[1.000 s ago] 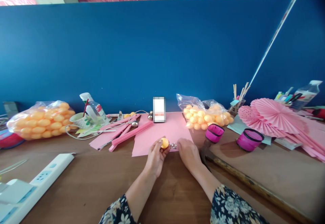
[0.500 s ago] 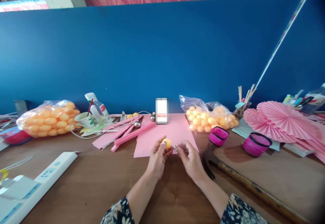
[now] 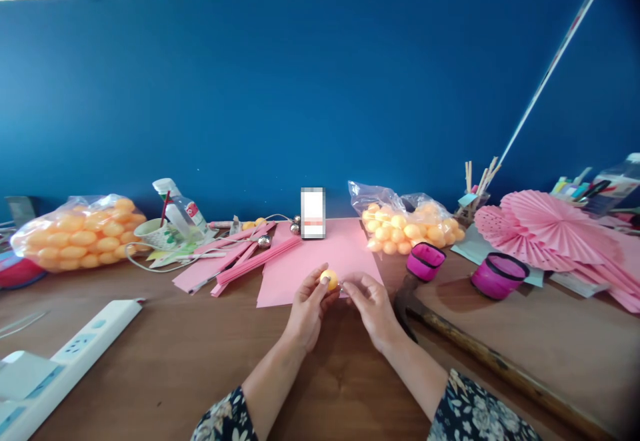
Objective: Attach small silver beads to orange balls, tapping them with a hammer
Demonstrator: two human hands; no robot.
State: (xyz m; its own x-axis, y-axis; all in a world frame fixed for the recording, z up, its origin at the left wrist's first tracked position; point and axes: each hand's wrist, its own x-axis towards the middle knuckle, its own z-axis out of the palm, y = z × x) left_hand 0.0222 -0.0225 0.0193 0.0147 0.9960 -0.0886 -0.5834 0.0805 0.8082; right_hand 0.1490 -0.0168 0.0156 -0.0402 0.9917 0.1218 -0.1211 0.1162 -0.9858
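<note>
Left hand [image 3: 309,307]: curled round yellow ball [image 3: 329,279] | right hand [image 3: 371,306]: pinching shiny bit [image 3: 341,285] beside left hand | hold ball steady

Dark navy sleeves [image 3: 483,411] printed with pale flowers [image 3: 467,404] (cream and bluish grey) leave both forearms [image 3: 275,377] bare

Hammer [image 3: 487,354] bars right; tabletop [image 3: 200,347] passable beside power strip [image 3: 75,362].
</note>
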